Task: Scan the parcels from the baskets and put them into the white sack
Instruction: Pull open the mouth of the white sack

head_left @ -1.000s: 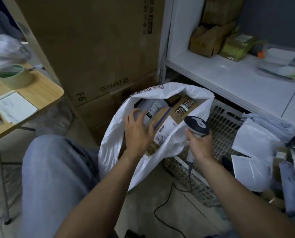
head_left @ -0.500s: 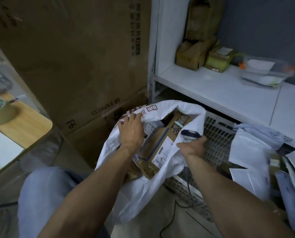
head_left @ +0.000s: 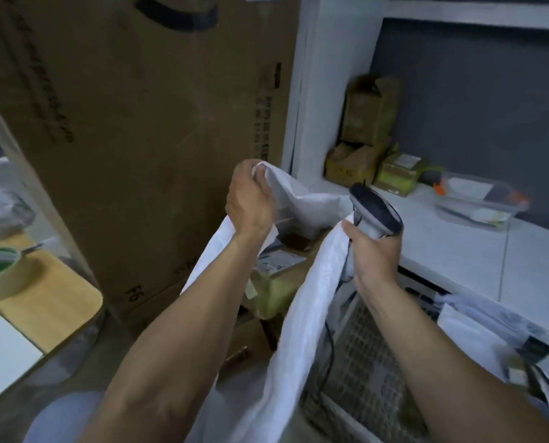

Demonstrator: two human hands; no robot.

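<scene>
Both hands on the white sack (head_left: 301,199)?
Yes. Left hand (head_left: 250,199) grips its left rim; right hand (head_left: 373,254) holds the scanner (head_left: 375,209) and pinches the right edge. Basket (head_left: 362,362) parcels (head_left: 477,327) lie rightward, nearer the right.

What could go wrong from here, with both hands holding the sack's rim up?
The right hand holds the scanner and an edge of the white sack in one grip; either might slip. The left hand pinches only a bunch of rim, while boxes weigh inside. The cable hangs by the basket and could snag.
</scene>
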